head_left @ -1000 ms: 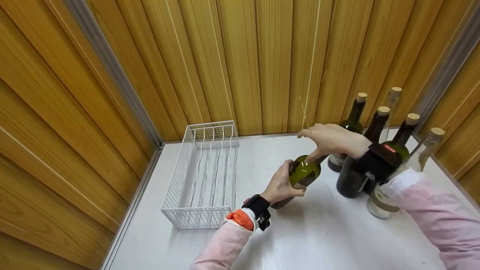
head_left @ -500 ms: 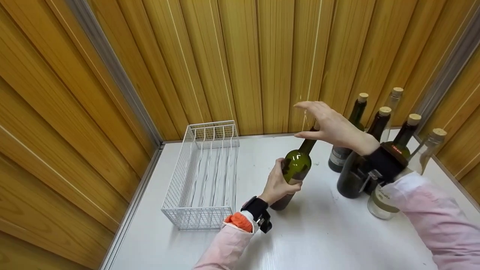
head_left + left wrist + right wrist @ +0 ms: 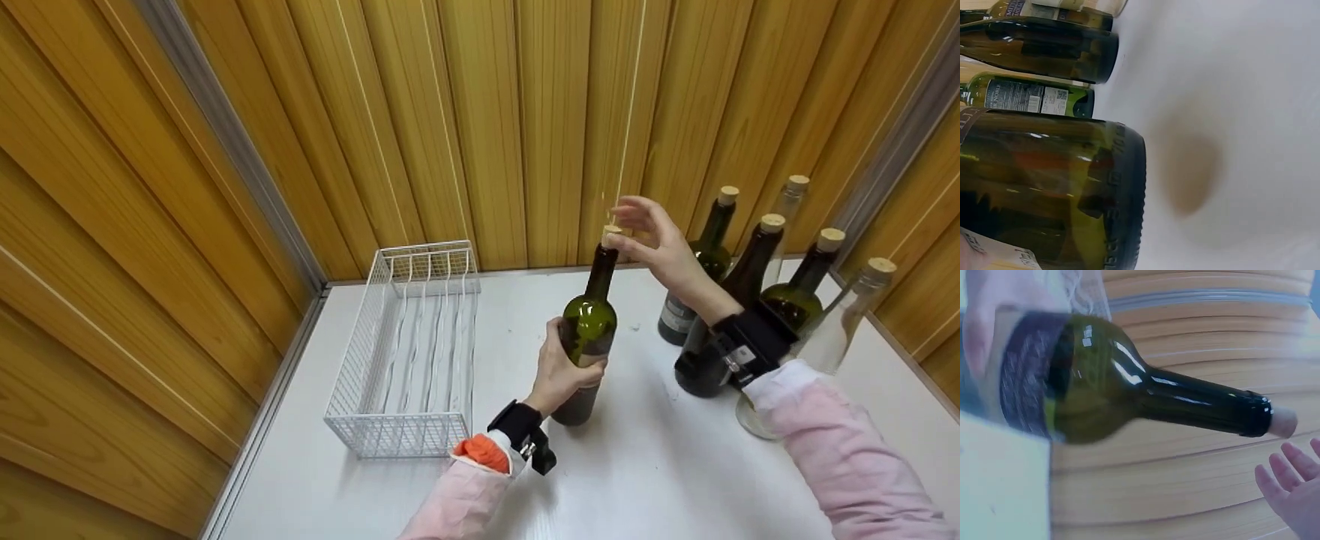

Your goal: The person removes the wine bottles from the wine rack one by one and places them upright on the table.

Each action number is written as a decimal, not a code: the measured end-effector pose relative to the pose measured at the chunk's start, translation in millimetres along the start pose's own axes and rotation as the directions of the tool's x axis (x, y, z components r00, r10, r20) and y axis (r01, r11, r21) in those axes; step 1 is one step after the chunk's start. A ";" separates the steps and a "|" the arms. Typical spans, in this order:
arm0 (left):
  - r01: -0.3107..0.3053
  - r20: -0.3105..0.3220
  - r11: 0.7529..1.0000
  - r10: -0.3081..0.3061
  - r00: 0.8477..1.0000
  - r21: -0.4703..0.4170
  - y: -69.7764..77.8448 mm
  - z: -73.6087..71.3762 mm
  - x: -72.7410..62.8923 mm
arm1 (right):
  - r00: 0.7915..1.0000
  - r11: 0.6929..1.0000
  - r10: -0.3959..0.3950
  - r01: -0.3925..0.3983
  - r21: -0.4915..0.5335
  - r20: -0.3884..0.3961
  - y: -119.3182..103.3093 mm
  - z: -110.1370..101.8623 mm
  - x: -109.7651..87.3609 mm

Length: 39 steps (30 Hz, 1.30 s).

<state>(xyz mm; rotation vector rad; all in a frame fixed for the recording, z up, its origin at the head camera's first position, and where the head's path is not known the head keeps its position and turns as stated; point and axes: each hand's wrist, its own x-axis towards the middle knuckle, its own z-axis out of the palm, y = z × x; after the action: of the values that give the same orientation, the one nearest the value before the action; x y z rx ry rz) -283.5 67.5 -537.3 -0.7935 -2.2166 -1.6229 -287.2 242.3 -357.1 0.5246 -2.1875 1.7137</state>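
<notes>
My left hand [image 3: 559, 377] grips a green wine bottle [image 3: 591, 319] round its labelled body, fingers on one side and thumb on the other. Nearly upright, the bottle has a cork [image 3: 612, 237] in its mouth. In the left wrist view its base [image 3: 1123, 197] appears slightly above the white table, with a shadow apart from it. My right hand [image 3: 664, 244] is beside the cork, its fingers loosely bent and spread. From the right wrist view, a small gap shows between those fingertips [image 3: 1275, 467] and the cork [image 3: 1283, 422].
To the right stand several corked bottles, among them a dark one [image 3: 739, 289], a green one [image 3: 795, 304] and a clear one [image 3: 840, 330], partly behind my right forearm. A white wire basket [image 3: 349, 352] with wavy dividers lies on the left. Wood-panelled walls [image 3: 517, 135] border the table [image 3: 645, 480].
The bottle has swung from a strong tilt to nearly upright in my left hand, bringing its cork into sight. My right hand has risen from the bottle's shoulder to beside the cork.
</notes>
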 end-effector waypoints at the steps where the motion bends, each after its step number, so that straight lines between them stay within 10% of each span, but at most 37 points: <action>1: 0.009 -0.007 1.000 -0.009 1.000 -0.012 0.7 1.1 -1.0 | 0.999 0.998 0.030 -0.029 0.055 -0.011 3.3 1.7 -1.4; 16: 0.111 -0.043 0.993 -0.113 0.993 -0.048 7.9 14.5 -12.4 | 0.970 0.766 0.241 -0.194 0.613 0.006 30.5 40.3 -15.2; 39: 0.062 -0.025 0.997 -0.063 0.998 -0.054 8.9 19.9 -18.1 | 0.956 0.786 0.287 -0.273 0.555 0.064 36.3 54.9 -13.1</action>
<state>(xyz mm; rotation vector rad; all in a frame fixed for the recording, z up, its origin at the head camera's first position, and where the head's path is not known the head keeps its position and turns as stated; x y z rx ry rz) -261.8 83.3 -546.4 -0.7183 -2.2091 -1.7175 -293.7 198.0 -407.1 0.3062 -1.7827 2.5328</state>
